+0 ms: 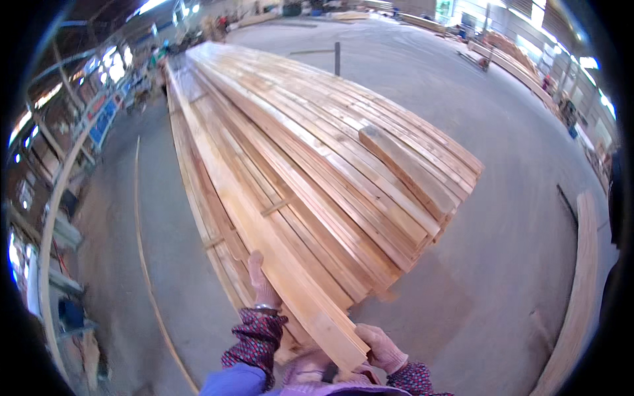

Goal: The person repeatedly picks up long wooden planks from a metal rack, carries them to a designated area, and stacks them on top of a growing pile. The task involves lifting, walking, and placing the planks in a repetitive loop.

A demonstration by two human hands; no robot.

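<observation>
A long pale wooden plank (pixel 290 280) slants from just before me toward the far left, lying along the left part of a long stack of boards (pixel 310 158). My left hand (pixel 263 282), in a light knit glove, is closed round the plank's left edge, its thumb showing and its other fingers hidden underneath. At the plank's near end my right hand (pixel 382 348), gloved alike, grips the right edge and corner. The near end reaches to my body. Beneath and beside it lie several more boards, with a small wooden crosspiece (pixel 279 206) across them.
A shorter thick wood piece (pixel 403 168) rests on top of the stack's right side. A grey post (pixel 337 59) rises beyond it. One thin strip (pixel 146 277) lies on the concrete floor at left, and a long timber (pixel 574 297) at right. Machinery (pixel 102 122) stands far left.
</observation>
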